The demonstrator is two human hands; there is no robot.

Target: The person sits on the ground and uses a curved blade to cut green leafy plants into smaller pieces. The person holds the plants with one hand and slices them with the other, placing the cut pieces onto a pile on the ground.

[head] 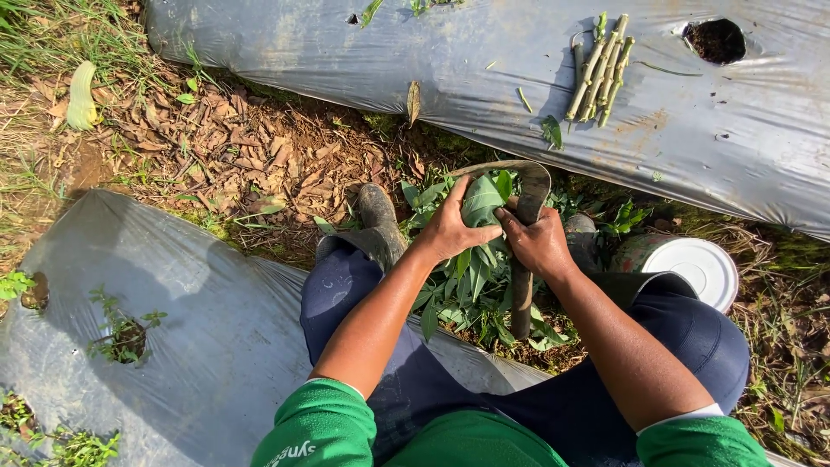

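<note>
Left hand (451, 227) clamped on leafy stems (481, 206), right hand (538, 244) gripping sickle (524, 259) handle; hands nearly touching, between knees. Sickle long axis vertical, blade curling over leaves. Cut stem bundle (599, 69) lying well ahead on plastic mulch (415, 52), nearer right hand.

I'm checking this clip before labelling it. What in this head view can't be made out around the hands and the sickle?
- Sickle: the right hand covers where blade meets handle.
- Leafy stem: the left hand wraps it, so the cut point is hidden.
- White-lidded can: partly behind the right knee.
- Bundle of cut stems on the plastic mulch sheet: too small to count.
- Planting hole: contents too dark.
</note>
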